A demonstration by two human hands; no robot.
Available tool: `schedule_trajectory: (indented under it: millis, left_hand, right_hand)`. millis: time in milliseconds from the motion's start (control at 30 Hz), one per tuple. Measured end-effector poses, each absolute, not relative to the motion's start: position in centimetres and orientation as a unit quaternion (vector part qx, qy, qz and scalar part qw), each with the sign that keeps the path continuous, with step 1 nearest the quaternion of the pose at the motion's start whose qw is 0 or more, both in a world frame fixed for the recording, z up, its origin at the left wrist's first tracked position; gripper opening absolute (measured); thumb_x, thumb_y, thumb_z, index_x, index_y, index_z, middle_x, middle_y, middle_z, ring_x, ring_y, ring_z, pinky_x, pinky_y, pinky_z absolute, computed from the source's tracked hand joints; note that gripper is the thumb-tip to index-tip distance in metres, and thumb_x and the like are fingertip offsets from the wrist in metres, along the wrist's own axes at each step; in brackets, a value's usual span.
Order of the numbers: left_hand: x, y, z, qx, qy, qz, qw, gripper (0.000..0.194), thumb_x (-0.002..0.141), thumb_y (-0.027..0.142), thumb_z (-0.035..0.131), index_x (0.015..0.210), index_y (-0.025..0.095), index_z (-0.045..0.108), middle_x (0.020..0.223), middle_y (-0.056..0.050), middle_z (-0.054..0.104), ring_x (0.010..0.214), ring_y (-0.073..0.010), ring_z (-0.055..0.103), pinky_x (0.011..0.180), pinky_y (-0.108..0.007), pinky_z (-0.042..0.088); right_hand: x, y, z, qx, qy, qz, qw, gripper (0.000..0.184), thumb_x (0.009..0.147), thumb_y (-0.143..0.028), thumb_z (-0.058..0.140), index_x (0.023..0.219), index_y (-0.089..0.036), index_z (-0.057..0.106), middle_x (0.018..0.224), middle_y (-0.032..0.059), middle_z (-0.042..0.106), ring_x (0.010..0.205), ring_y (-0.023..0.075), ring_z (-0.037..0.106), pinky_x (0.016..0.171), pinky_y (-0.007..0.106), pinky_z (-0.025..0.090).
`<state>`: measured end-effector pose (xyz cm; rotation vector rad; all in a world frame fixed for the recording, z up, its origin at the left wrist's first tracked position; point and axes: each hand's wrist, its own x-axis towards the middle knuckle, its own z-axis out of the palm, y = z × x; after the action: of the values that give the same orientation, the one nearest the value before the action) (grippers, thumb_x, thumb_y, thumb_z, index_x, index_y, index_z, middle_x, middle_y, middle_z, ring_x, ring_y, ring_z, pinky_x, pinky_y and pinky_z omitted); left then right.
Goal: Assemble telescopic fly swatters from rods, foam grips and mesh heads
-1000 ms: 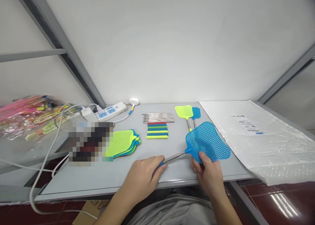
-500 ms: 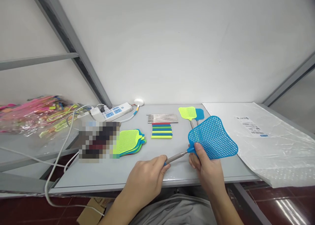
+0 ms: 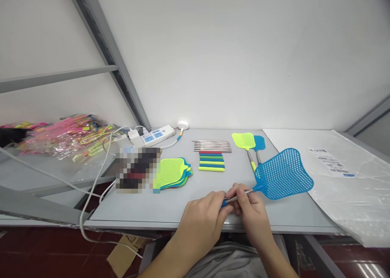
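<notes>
A blue fly swatter [image 3: 286, 174] is held low over the front of the table, its perforated head pointing right. My left hand [image 3: 204, 213] is closed round its blue grip, most of which is hidden. My right hand [image 3: 251, 209] pinches the metal shaft just below the head. Behind the swatter lie a yellow-green fly swatter [image 3: 243, 140] and another blue fly swatter [image 3: 259, 143]. Several coloured grips [image 3: 211, 163] are lined up mid-table, with thin metal rods [image 3: 212, 145] behind them. Left of these is a stack of loose swatter heads [image 3: 173, 172].
A white power strip [image 3: 157, 136] with plugs and cables stands at the back left. Bagged colourful items [image 3: 82, 136] fill a surface at far left. A white plastic package [image 3: 332, 180] covers the table's right end. A cardboard piece [image 3: 123, 255] lies on the floor.
My right hand has slid from the swatter's neck down onto the metal shaft, closer to my left hand. The swatter's head has tipped slightly, and the view has turned a little left.
</notes>
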<state>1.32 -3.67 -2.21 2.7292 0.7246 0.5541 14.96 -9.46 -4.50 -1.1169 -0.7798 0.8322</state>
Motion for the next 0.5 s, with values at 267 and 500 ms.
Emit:
schedule_trajectory:
  millis: [267,500]
  left_hand:
    - [1.0,-3.6,-1.6,0.948,0.249,0.172,0.102,0.024,0.104,0.031,0.035,0.092,0.021,0.053,0.072,0.0,0.067,0.061,-0.0211,0.066,0.049,-0.033,0.031]
    - [-0.3,-2.2,0.2,0.947,0.294,0.079,0.1,0.026,0.103,0.032,0.039,0.081,0.023,0.049,0.068,0.002,0.068,0.06,-0.0202,0.065,0.05,-0.032,0.023]
  right_hand:
    - [14.4,-10.7,-2.5,-0.593,-0.396,0.343,0.611,0.052,0.095,-0.058,0.043,0.069,-0.021,0.068,0.071,0.0049,0.063,0.077,0.02,0.059,0.076,0.031,0.046]
    - [22.0,-10.9,0.0,-0.622,-0.292,0.191,0.701,0.043,0.092,-0.05,0.051,0.062,-0.021,0.06,0.074,0.0032,0.058,0.075,0.018,0.054,0.075,0.032,0.044]
